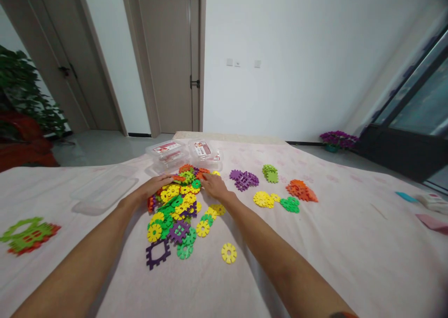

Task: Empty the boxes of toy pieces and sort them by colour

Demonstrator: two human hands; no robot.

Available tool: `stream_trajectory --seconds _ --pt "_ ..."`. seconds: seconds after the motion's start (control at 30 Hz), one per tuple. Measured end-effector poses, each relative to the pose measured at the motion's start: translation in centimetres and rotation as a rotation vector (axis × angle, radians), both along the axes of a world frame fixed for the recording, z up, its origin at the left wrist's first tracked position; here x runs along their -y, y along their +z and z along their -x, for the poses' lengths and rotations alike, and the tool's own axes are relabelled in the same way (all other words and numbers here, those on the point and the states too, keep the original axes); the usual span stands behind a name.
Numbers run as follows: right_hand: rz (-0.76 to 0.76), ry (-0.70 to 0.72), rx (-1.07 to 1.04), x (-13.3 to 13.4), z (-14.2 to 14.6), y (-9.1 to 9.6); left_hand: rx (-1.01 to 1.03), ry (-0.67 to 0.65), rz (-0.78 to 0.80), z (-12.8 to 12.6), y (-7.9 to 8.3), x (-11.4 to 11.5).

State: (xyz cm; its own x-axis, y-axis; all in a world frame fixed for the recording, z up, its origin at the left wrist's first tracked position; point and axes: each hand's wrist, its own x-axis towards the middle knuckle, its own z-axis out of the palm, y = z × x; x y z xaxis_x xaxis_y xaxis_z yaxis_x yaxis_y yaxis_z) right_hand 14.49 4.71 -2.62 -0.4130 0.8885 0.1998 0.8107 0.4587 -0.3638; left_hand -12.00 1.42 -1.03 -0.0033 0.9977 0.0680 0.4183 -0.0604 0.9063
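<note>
A heap of plastic interlocking pieces (175, 206) in yellow, green, purple and orange lies on the cloth between my arms. My left hand (159, 185) rests against the heap's far left side, fingers stretched over orange and green pieces. On the far right side, my right hand (213, 186) touches orange pieces (202, 172) with its fingers extended, partly hidden behind the hand. Nearer to me are a dark purple square frame (157, 253) and a single yellow disc (228, 253), lying apart from each other.
Right of the heap lie sorted groups: purple (244, 180), light green (270, 173), yellow (264, 199), green (290, 204) and orange (300, 190). Clear plastic boxes (168, 153) stand behind the heap. A transparent lid or tray (105, 192) and green-and-orange pieces (30, 236) are at left.
</note>
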Motion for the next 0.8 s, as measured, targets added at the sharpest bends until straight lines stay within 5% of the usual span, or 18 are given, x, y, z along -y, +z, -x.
stream_trajectory --seconds 0.13,0.27,0.47,0.63,0.8 --pt "0.007 0.098 -0.047 1.6 0.0 -0.1 -0.013 -0.141 0.115 -0.6 0.4 0.9" --pt "0.088 0.255 -0.106 2.5 -2.6 1.2 -0.165 -0.094 0.030 0.2 0.5 0.7" --pt "0.031 -0.069 -0.053 1.1 -4.5 2.4 -0.479 -0.017 -0.190 -1.5 0.3 -2.9" --pt "-0.086 -0.046 0.045 -0.5 -2.4 0.5 -0.554 -0.180 -0.208 -5.5 -0.3 -6.6" --pt "-0.083 0.018 0.064 -0.5 -1.5 -1.7 -0.625 -0.227 -0.151 -6.6 -0.2 -9.2"
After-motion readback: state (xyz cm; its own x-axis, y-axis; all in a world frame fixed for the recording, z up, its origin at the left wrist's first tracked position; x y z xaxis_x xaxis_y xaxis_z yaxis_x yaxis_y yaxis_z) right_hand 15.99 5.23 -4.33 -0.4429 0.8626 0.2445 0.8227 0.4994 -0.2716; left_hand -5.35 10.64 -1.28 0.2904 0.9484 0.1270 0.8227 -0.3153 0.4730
